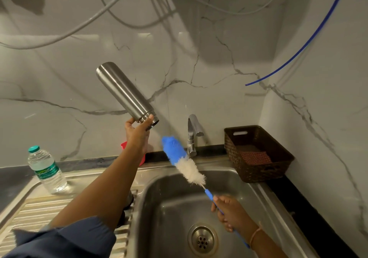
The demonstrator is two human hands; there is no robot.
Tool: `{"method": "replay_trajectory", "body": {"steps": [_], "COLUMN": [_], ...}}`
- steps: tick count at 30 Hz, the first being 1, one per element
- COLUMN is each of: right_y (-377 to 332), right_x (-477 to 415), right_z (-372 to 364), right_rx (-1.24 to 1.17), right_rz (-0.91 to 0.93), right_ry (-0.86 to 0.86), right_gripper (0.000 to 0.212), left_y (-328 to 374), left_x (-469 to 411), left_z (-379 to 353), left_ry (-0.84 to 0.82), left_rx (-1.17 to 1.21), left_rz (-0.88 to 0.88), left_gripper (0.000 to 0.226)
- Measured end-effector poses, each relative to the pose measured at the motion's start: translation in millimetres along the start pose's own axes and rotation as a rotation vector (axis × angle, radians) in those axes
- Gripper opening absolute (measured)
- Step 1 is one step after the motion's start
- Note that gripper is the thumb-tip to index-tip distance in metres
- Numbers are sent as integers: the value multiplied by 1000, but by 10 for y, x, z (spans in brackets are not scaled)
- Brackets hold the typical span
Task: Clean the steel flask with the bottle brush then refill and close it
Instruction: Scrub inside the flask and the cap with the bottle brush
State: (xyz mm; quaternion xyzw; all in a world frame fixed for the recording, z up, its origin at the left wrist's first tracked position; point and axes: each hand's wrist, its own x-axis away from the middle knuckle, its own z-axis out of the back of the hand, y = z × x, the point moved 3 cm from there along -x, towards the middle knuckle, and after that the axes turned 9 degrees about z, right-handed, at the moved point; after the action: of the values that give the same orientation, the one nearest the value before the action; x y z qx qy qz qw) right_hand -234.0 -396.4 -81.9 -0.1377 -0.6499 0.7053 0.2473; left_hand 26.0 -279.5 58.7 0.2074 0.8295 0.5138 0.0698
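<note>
Head view, looking down over a steel sink [251, 186] set in a dark worktop [294, 198].

At 8 o'clock, standing upright on the ribbed draining board [35, 208]: a clear plastic water bottle [46, 170], teal cap, green label with white script too small to read.

Steel flask [124, 92]: raised in the air at about 10 o'clock from the frame's centre, in front of the grey-veined marble wall. Plain brushed-silver cylinder, lid off. Tilted, base up toward 10 o'clock, threaded neck and open mouth down toward 4 o'clock. Gripped at the neck by the left hand [137, 132], fingers and thumb curled round it, forearm reaching up from 7 o'clock, dark blue sleeve [69, 239] at the elbow.

Bottle brush [183, 162]: outside the flask, just below its mouth, not touching. Fluffy blue tip, white bristles behind, then a thin blue handle slanting down toward 5 o'clock. Handle clasped in the right hand [229, 212] above the basin, fingers wrapped round it, thin band [255, 235] at the wrist.

At 12 o'clock of the basin, a chrome tap [193, 134]. At 2 o'clock on the worktop, a brown woven basket [256, 172] with a red-brown cloth [254, 157] lying inside. Red object [124, 145] mostly hidden behind the left wrist, kind unclear. Blue tube [298, 48] hanging at 1 o'clock.
</note>
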Motion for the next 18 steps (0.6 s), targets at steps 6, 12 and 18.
{"method": "replay_trajectory", "body": {"steps": [6, 12, 18], "right_y": [21, 128, 77], "right_x": [12, -29, -44], "right_z": [143, 279, 228], "right_rx": [837, 939, 980], "right_rz": [258, 242, 241], "right_ry": [155, 185, 155], "right_gripper": [38, 32, 34], "left_y": [-75, -296, -616], "left_x": [179, 414, 722], "left_z": [75, 318, 515], "left_ry": [-31, -76, -101], "left_rx": [-49, -82, -29], "left_rz": [-9, 91, 147], "left_gripper": [55, 68, 46]}}
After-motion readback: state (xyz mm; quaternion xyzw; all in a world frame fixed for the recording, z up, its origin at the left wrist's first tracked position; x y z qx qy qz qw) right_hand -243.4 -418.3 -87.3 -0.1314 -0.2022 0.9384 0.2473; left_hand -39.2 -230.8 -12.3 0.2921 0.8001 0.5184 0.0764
